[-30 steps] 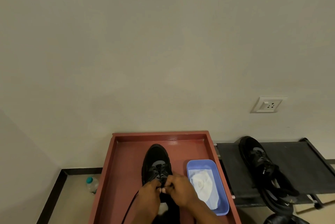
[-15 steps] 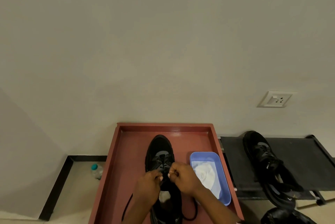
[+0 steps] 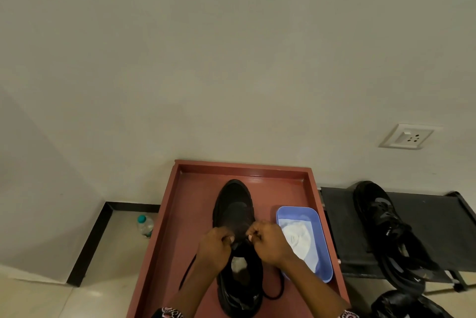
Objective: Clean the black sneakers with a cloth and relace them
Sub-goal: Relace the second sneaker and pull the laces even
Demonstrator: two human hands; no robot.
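Head view: a black sneaker of matte, slightly textured material stands on the floor of a shallow rectangular reddish-brown tray with raised rims, toe toward the wall and heel toward the person. Both hands meet over its lace area. The left hand has its grip closed narrowly, fingertips pinched on a black lace that trails down the left side of the shoe; the right hand pinches likewise at the tongue, and a round black cord loop lies on the tray floor beside the shoe's right side, though the exact strand held there is too dark to separate from the shoe. Just right of the shoe, inside the tray, sits a rounded rectangular light-blue plastic basin holding a crumpled white cloth. Right of the tray, a low black surface with a dark fabric top carries a second black sneaker, its loose laces spilling toward the near edge. Left of the tray, a small clear bottle with a teal cap stands on the pale tiled floor near the wall's black skirting. A white wall socket is fixed above the black surface.
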